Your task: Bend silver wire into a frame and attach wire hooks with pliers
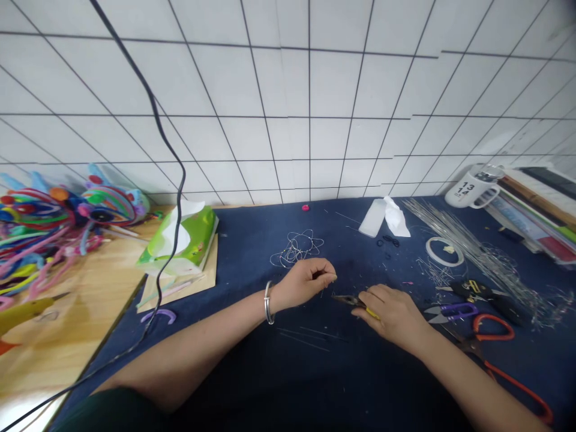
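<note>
"So, where are the pliers (348,299)?"
"On the near side of the tangled wire (297,249), to its right, gripped in the right hand's (390,312) closed fingers."
"And the left hand (302,284)?"
"Just on the tangled wire's near side, thumb and fingertips pinched together; whether they hold anything, I can't tell."
"Anything else?"
"The tissue pack (202,234) lies left of it, the purple scissors (459,310) well to its right."
</note>
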